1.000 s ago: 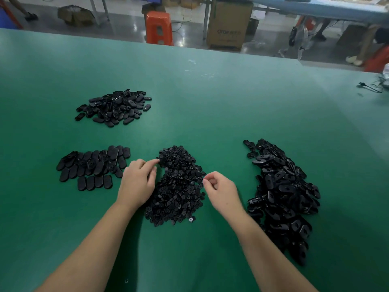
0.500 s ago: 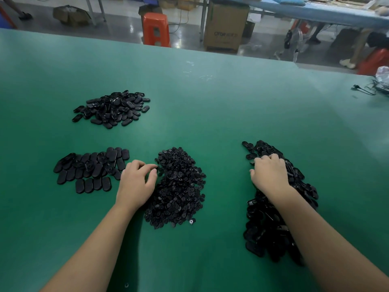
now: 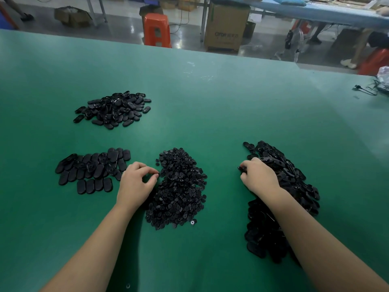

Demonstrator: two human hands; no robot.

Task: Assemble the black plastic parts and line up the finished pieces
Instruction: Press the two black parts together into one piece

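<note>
Right hand (image 3: 260, 178) grips a part on the oval pile (image 3: 294, 186); left hand (image 3: 134, 182) pinches small discs (image 3: 179, 186).

Green table (image 3: 210, 106), seen from the head camera. At 10 o'clock, a loose heap of oval black shells (image 3: 113, 109). At 9 o'clock, flat oval pieces (image 3: 90, 169) laid in overlapping rows. Just below centre, a mound of small round black parts (image 3: 179, 190). At 4 o'clock, a long heap of larger black parts (image 3: 294, 186). At 2 o'clock, near the table's far right edge, a black cable (image 3: 366, 90).
</note>
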